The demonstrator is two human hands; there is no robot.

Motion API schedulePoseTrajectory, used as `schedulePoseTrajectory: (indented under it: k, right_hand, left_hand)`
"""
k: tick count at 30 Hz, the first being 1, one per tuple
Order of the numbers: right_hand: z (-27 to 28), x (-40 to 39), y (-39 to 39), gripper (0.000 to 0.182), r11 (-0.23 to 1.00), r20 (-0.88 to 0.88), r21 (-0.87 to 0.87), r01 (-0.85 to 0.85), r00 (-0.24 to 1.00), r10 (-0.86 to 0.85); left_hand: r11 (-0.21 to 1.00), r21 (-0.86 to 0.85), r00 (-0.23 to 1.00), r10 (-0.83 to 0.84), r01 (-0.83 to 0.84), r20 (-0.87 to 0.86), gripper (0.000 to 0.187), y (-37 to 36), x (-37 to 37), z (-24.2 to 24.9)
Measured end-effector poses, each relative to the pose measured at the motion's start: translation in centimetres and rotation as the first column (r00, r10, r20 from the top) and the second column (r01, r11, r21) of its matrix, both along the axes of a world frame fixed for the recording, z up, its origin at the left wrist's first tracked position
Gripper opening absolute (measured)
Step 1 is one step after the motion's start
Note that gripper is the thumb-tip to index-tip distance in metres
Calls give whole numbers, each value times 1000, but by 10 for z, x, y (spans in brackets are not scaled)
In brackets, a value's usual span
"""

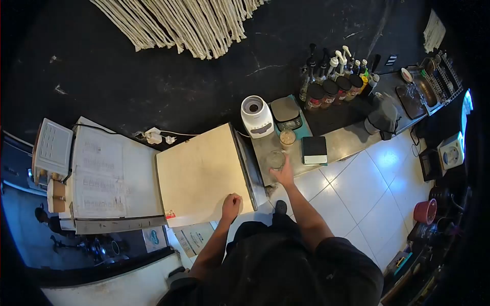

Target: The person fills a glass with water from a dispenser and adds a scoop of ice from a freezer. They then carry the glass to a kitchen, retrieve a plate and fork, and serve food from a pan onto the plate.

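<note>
My right hand (283, 171) is wrapped round the side of a clear, roundish glass vessel (275, 159) on the grey counter near its left end. Just behind the vessel stands a glass with a light brown drink (287, 137). My left hand (231, 206) is closed over the lower right part of a pale wooden-looking top (201, 173); whether it holds anything small is hidden. A white blender base (256, 117) and a small scale (287, 113) stand at the back of the counter. To the right of the glass lies a black and white device (314, 150).
Lidded jars (330, 92) and pump bottles (334, 64) line the wall. Farther right are a dark pitcher (382, 120) and a sink (426, 89). A white surface with printed sheets (99, 173) lies left, beside a white appliance (53, 149). A red bucket (424, 211) stands at far right.
</note>
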State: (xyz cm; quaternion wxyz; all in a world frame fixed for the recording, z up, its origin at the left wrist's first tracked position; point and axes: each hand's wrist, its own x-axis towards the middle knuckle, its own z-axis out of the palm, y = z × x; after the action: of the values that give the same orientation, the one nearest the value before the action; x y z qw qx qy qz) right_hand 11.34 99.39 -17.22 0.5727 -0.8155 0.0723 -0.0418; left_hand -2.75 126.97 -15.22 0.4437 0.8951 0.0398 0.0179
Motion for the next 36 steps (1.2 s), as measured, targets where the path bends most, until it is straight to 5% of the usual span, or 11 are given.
schedulePoseTrajectory:
  k: [5,8,11,13,16,21,27,29,30,32,36]
  right_hand:
    - [50,2,-5,99,993,107,-15,-121,987,122]
    - [122,-2,-6,92,985,133,-94,-143,979,154]
    - [189,-2,-1,88,958,266,-140,-251,922,280]
    - [233,-8,8,87,951,262,-180,-249,920,291]
    - [294,-24,36,88,955,271,-204,-217,924,268]
    - [367,-52,83,82,989,396,-49,-139,906,147]
    - [409,-96,122,80,999,477,-35,2,879,15]
    - [422,-121,134,84,972,425,-224,65,904,38]
    - [421,-133,143,84,998,382,-51,23,924,-2]
    - [417,-156,152,83,994,377,-85,64,926,-27]
    - [405,-209,177,87,984,349,-109,140,932,-94]
  left_hand:
    - [983,170,993,-80,65,85,14,5,1,-4]
    - [990,-137,1000,-24,25,8,6,10,-2,-20]
    - [788,-613,905,-213,-64,-368,24,29,31,-32]
    - [836,-531,931,-294,141,-216,40,25,59,33]
    - [706,-619,901,-433,344,6,68,6,90,168]
    - [717,-279,766,-559,639,318,78,4,103,293]
    - [593,-353,690,-619,724,375,72,26,87,337]
    - [499,-437,661,-619,748,424,68,37,75,333]
    - [525,-399,656,-657,752,372,67,44,68,337]
    - [414,-484,622,-654,771,431,65,47,52,328]
    - [406,-543,621,-725,735,298,61,66,17,310]
